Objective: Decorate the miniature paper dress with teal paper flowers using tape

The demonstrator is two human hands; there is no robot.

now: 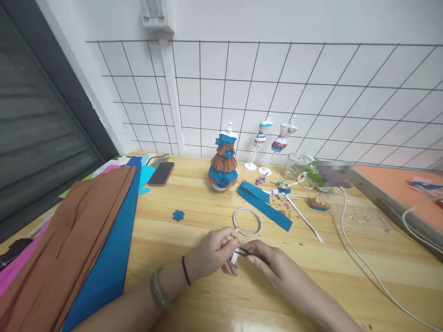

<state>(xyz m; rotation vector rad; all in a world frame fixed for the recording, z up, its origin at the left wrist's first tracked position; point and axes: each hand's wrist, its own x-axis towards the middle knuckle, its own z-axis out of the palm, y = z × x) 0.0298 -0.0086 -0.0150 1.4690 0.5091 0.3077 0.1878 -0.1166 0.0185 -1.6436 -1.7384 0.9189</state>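
My left hand (224, 251) is closed, pinching a short white strip of tape (235, 256) between thumb and fingers. In my right hand (272, 263) is a pair of dark tweezers (244, 251), its tips at the strip beside my left fingertips. Just beyond both hands lies a roll of narrow white tape (260, 228). Farther back stands a small dress form (224, 161) in tiered brown and blue crepe paper with blue flowers. One loose blue paper flower (178, 215) rests on the table left of the roll.
Folded blue crepe paper (265, 205) and paper scraps (285, 200) lie right of centre. Two white mini mannequins (260, 140) and a glass jar (297, 166) stand behind. Brown crepe sheets (69, 235) and a phone (161, 174) occupy the left; a white cable (360, 256) crosses the right.
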